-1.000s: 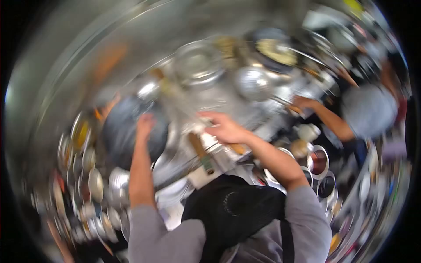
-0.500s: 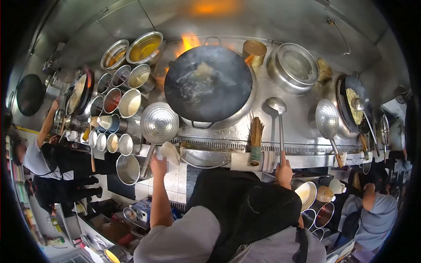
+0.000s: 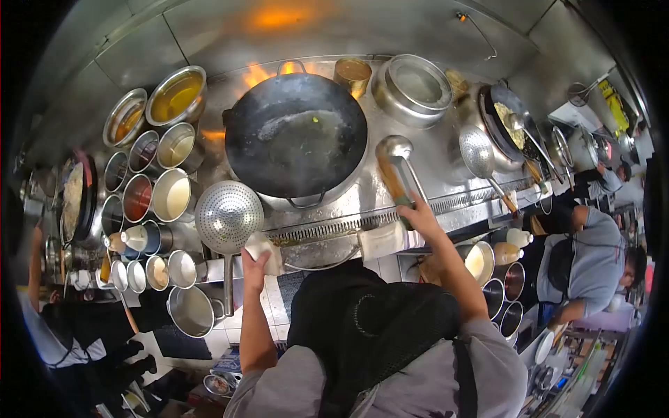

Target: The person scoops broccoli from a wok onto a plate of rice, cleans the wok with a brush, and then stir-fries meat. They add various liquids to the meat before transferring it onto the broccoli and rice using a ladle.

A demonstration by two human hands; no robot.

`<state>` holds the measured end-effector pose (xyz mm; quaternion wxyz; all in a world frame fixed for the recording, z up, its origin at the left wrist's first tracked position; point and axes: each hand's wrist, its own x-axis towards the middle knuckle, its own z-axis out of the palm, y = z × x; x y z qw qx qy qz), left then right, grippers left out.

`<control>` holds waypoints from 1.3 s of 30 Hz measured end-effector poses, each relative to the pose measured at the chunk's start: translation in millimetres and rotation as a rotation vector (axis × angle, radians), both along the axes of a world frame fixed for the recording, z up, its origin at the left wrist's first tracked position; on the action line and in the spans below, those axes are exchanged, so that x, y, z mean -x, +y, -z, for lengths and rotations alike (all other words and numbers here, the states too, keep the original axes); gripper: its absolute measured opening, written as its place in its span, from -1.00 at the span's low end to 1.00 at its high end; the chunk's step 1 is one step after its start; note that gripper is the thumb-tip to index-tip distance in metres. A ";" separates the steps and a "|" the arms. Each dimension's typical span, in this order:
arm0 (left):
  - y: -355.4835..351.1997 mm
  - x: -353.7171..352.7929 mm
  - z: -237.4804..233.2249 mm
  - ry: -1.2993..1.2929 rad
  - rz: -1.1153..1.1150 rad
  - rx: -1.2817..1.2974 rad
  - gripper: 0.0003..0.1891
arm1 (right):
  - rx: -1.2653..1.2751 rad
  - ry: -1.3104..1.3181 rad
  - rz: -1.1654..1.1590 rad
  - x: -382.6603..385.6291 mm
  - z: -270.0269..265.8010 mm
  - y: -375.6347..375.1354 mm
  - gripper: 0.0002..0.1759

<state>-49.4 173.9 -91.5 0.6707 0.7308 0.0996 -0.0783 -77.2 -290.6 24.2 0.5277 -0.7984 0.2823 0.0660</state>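
Head view: my left hand (image 3: 254, 276) grips a white cloth (image 3: 272, 257), my right hand (image 3: 421, 219) a brush (image 3: 392, 180); with the wok (image 3: 296, 150) at 11 o'clock over flames (image 3: 256, 74), cloth should shield skin from hot metal.

The wok (image 3: 296, 136) is dark metal, shiny where wet, the strainer (image 3: 229, 217) and ladle (image 3: 394, 148) are smooth, shiny metal, the brush (image 3: 391, 180) has rough bristles that look like wood, and the rag (image 3: 263, 252) is soft-looking, pale, matt cloth.
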 end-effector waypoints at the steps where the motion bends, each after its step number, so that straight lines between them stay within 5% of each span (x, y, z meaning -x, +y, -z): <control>1: -0.8 -1.8 -4.1 0.004 0.007 0.004 -0.35 | 0.110 -0.061 -0.051 4.0 -42.6 13.2 -0.10; 3: -14.8 -10.2 -25.5 0.054 -0.058 0.499 -0.55 | 0.362 -0.187 -0.046 19.0 -51.8 24.4 -0.10; 5: -29.9 -19.8 -45.2 0.136 -0.039 0.598 -0.64 | 0.699 -0.462 -0.022 38.5 -30.3 39.1 -0.06; 9: -53.4 -36.3 -53.0 0.322 0.010 0.797 -0.55 | 0.550 0.167 -0.297 86.2 50.8 19.8 -0.15; 12: -65.4 -40.2 -43.5 0.397 0.015 0.965 -0.46 | 0.500 -0.010 -0.158 47.5 -28.2 34.0 -0.23; 13: -79.7 -39.5 -41.9 0.451 0.046 1.059 -0.43 | 0.539 -0.181 -0.154 36.1 -8.2 16.3 -0.27; 16: -113.9 -63.3 -40.6 0.457 0.120 1.005 -0.43 | 0.392 -0.100 -0.356 -33.4 -80.0 33.6 -0.31; 17: -128.1 -71.4 -49.8 0.465 0.111 0.967 -0.49 | 0.463 -0.440 -0.475 -59.7 -63.3 30.8 -0.29; 20: -153.9 -89.5 -35.5 0.470 -0.058 0.880 -0.63 | 0.442 0.304 -0.804 -155.8 -120.6 76.5 -0.39; 22: -156.1 -88.9 -33.1 0.394 -0.073 0.820 -0.65 | 0.711 0.263 -1.091 -235.2 -45.0 94.2 -0.44; 23: -156.5 -87.5 -32.2 0.332 -0.093 0.760 -0.66 | 0.542 0.360 -0.819 -223.8 -93.3 121.8 -0.49; 24: -157.3 -86.8 -43.0 0.355 -0.127 0.745 -0.66 | 0.627 0.183 -0.787 -248.5 -36.7 138.4 -0.54; 26: -155.7 -86.6 -37.5 0.354 -0.133 0.730 -0.67 | 0.567 0.034 -0.691 -237.3 -7.7 178.1 -0.55; 29: -152.9 -83.6 -32.5 0.322 -0.105 0.713 -0.69 | 0.459 0.002 -0.897 -194.6 -23.1 164.5 -0.52; 31: -141.8 -83.1 -11.2 0.297 -0.094 0.654 -0.73 | 0.616 -0.066 -1.030 -181.8 -30.8 124.4 -0.54; 34: -146.1 -78.6 -15.4 0.238 -0.096 0.802 -0.71 | 0.953 0.335 -0.948 -221.4 -37.2 70.1 -0.49; 35: -147.9 -80.5 -28.1 0.224 -0.083 0.795 -0.71 | 1.062 0.226 -0.773 -239.1 -28.0 71.5 -0.41; 39: -144.5 -80.0 -30.4 0.302 -0.060 0.792 -0.73 | 0.775 0.117 -0.704 -296.3 -10.0 141.8 -0.31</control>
